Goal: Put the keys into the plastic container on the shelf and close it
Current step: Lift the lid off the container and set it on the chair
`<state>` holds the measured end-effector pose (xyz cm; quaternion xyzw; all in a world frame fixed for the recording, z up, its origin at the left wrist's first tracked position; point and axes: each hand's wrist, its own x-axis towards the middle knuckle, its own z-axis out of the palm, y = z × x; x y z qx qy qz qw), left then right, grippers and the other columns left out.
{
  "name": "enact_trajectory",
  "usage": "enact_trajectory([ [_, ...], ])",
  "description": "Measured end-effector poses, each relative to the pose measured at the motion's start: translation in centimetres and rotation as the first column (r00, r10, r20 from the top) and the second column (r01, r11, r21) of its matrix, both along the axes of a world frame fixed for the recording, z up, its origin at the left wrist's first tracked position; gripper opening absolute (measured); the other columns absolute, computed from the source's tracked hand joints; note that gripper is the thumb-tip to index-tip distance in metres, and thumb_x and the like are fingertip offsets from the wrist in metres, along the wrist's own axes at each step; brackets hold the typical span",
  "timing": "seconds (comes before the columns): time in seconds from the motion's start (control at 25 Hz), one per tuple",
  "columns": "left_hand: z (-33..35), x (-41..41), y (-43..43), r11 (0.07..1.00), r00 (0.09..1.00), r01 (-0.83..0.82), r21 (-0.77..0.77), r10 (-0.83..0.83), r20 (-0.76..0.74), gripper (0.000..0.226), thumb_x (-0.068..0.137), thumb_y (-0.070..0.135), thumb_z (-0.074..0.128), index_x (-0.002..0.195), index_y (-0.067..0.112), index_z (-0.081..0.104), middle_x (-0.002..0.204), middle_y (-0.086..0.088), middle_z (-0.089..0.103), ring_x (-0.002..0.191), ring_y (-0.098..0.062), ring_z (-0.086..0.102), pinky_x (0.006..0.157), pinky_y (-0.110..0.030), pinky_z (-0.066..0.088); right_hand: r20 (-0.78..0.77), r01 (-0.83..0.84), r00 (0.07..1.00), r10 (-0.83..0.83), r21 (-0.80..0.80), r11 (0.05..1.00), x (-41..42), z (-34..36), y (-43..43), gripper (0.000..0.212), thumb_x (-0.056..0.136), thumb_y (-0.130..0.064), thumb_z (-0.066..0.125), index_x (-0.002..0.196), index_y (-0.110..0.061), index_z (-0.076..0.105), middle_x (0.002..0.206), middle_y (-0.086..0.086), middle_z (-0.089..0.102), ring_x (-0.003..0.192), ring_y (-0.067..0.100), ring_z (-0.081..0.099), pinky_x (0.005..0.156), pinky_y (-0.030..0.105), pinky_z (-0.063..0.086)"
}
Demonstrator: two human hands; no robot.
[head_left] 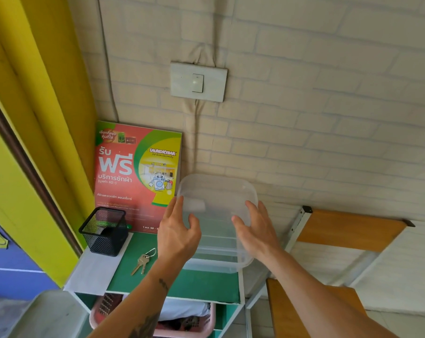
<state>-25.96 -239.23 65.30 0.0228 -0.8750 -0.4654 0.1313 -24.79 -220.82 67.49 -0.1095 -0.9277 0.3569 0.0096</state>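
A clear plastic container with its translucent lid stands on the green top of the shelf, against the wall. My left hand grips the lid's left edge and my right hand grips its right edge, thumbs on the front face. Whether the lid is lifted off the box I cannot tell. Two keys on a ring lie flat on the shelf top, just left of my left wrist and apart from the container.
A black mesh pen holder stands on white paper at the shelf's left. A red laundry poster leans on the wall behind. A pink basket sits below. Wooden boards on a metal frame are at the right, yellow curtain at the left.
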Motion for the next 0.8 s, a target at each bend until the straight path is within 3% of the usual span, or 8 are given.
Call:
enact_trajectory([
  [0.32,1.3,2.2,5.9,0.998,0.997,0.064,-0.024,-0.065,-0.05,0.06,0.089,0.025,0.045,0.147,0.013,0.038,0.156,-0.008,0.035,0.141,-0.026,0.036,0.112,-0.035,0.031,-0.107,0.122,0.988,-0.114,0.066,0.99,4.1,-0.3,4.9,0.065,0.098,-0.042,0.047,0.155,-0.026,0.021,0.166,0.001,-0.001,0.152,0.022,0.006,0.118,0.043,0.019],
  [0.52,0.4,5.5,11.9,0.975,0.979,0.176,-0.136,-0.189,-0.081,0.064,0.088,0.027,0.044,0.149,0.014,0.033,0.162,-0.003,0.021,0.144,-0.023,0.031,0.112,-0.04,0.037,-0.157,0.181,0.974,-0.162,0.115,0.977,8.4,-1.4,10.8,0.065,0.099,-0.042,0.046,0.155,-0.022,0.021,0.166,-0.006,-0.003,0.152,0.015,0.003,0.119,0.039,0.022],
  [0.8,-2.1,12.6,23.2,0.904,0.955,0.297,-0.309,-0.284,0.087,0.068,0.093,0.034,0.041,0.153,0.015,0.016,0.164,-0.003,0.007,0.147,-0.022,0.023,0.115,-0.036,0.033,-0.078,0.181,0.982,-0.169,0.176,0.968,15.9,-4.5,22.2,0.066,0.099,-0.043,0.04,0.156,-0.017,0.019,0.166,-0.001,-0.004,0.152,0.019,0.006,0.118,0.038,0.022],
])
